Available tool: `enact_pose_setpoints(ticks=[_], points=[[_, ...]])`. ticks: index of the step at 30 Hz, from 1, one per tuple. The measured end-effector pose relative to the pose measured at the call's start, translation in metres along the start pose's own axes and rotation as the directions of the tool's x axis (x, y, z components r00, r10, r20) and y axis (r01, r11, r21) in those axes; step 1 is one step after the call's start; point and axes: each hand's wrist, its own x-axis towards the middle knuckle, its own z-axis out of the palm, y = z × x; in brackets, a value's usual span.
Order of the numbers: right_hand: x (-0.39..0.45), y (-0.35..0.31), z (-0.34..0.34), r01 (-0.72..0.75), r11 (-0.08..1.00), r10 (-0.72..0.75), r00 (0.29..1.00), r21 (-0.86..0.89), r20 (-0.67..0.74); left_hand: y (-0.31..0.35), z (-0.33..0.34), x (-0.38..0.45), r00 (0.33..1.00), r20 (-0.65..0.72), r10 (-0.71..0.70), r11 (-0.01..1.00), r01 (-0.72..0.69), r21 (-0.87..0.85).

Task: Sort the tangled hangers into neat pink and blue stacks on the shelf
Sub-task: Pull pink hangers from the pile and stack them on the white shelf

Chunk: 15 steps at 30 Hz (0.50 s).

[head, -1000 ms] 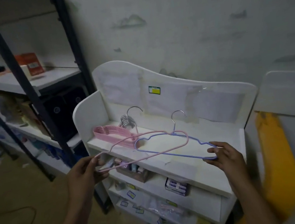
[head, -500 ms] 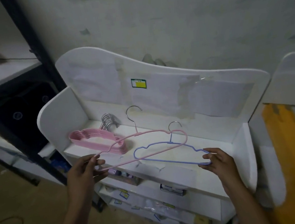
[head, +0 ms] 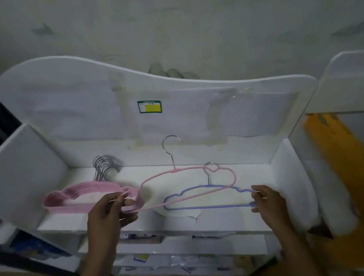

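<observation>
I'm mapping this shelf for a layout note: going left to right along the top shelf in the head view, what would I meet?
Pink hanger stack → left hand pinching the loose pink hanger → blue hanger → right hand holding the blue hanger's end.

Pink hanger: thin wire frame with a cloud-shaped outline and a steel hook pointing up; held above the shelf, its left end pinched by the left hand; its right loop passes through the hook of the blue hanger. Blue hanger: same shape, lying lower and to the right, its right end held by the right hand. Pink stack: several hangers nested flat at the shelf's left end, hooks bunched toward the back.
</observation>
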Motion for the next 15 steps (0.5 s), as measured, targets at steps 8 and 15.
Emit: enact_pose_setpoints(ticks=[8,15], points=[[-0.032,-0.01,0.004,0.024,0.929,-0.025,1.0,-0.369,0.001,-0.007,-0.018,0.019,0.995,0.098,-0.006,1.0,0.003,0.03],[-0.049,-0.03,-0.003,0.137,0.947,-0.128,0.991,-0.29,0.05,-0.008,-0.044,0.016,0.998,0.066,0.015,0.999,-0.017,0.034]])
